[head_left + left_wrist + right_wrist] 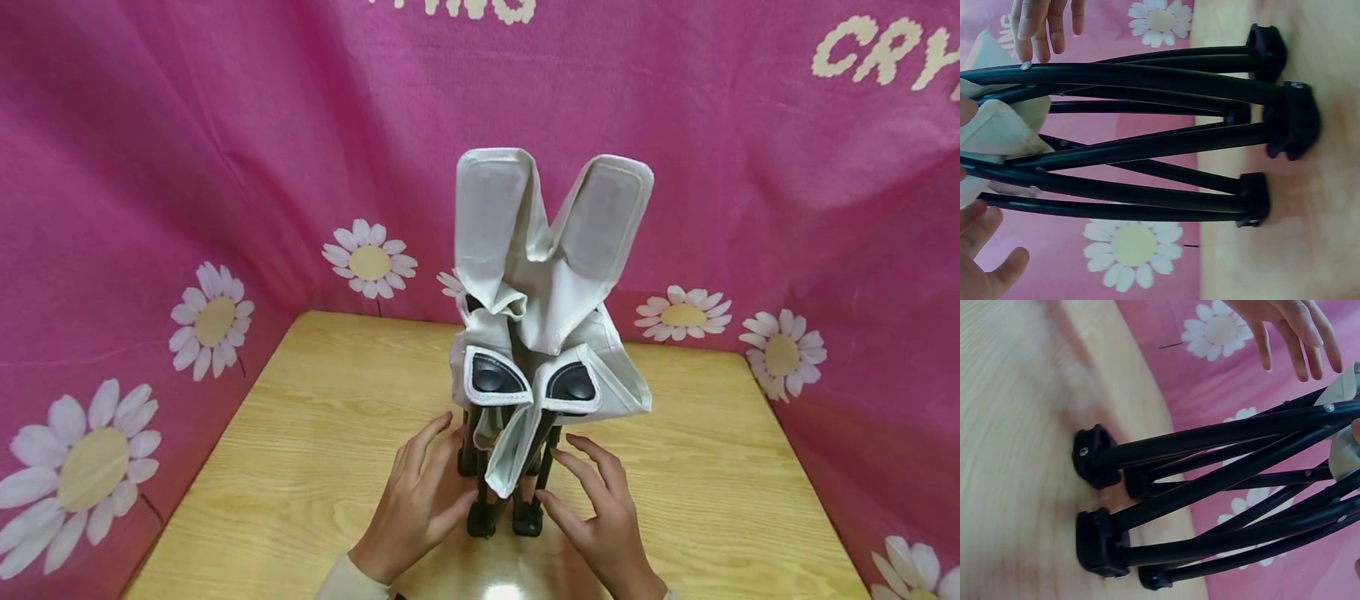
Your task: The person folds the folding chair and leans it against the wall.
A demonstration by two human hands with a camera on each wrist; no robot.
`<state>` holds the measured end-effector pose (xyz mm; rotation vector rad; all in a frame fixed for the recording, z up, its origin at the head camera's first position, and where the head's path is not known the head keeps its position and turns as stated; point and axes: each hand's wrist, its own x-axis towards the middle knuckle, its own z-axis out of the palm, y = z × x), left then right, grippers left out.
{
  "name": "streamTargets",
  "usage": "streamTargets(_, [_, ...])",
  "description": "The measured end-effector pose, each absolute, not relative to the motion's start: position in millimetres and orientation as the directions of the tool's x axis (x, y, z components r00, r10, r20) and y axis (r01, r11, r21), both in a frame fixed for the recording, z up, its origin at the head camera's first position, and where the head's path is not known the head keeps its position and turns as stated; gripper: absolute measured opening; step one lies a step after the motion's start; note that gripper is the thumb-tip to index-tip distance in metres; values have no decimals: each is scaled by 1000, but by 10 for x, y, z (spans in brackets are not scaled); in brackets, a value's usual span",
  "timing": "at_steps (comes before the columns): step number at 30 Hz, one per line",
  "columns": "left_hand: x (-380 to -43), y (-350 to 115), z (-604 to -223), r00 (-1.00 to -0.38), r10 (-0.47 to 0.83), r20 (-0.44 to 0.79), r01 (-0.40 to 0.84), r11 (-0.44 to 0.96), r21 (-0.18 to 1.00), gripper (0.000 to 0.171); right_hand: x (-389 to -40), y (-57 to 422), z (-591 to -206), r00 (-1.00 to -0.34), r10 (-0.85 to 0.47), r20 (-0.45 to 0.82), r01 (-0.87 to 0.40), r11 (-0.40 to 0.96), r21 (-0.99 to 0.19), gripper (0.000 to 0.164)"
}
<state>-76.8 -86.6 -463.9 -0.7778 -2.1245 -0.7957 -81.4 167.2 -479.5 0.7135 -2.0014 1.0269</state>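
A folded camp chair stands upright on its black legs [543, 467], with pale fabric [495, 208] bunched over the top and two flaps sticking up. Black corner pockets [495, 377] face the head camera. To its left is my left hand [420, 500], fingers spread and relaxed, beside the legs. On the other side my right hand [603, 508] is spread in the same way. Neither hand grips the chair; whether a fingertip touches it I cannot tell. In the left wrist view, the frame tubes [1147, 144] run down to black plastic feet [1297, 119] on the tabletop.
Beneath the chair is a light wooden table [337, 375]. Pink cloth [300, 125] with printed daisies and letters hangs behind the table and along both sides.
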Motion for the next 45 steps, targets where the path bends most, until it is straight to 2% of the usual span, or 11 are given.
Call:
streamTargets(6, [-766, -915, -4798, -634, 303, 711, 700, 615, 362, 61, -800, 1700, -4908, -608, -168, 776, -708, 556, -435, 45])
streamTargets(17, [-763, -905, -5115, -700, 360, 616, 670, 629, 394, 60, -738, 1797, -5175, -678, -220, 702, -657, 608, -445, 40])
streamTargets(25, [-729, -899, -5297, -787, 355, 504, 594, 654, 468, 56, -725, 1860, -5417, -743, -236, 627, -602, 645, -471, 40])
streamTargets(34, [-721, -898, -5497, -751, 381, 539, 637, 634, 439, 54, -673, 1872, -5614, -795, -240, 557, -548, 679, -488, 43])
streamTargets(45, [-739, -905, -5649, -756, 379, 534, 637, 613, 467, 43, -668, 1872, -5761, -826, -244, 508, -517, 687, -511, 43])
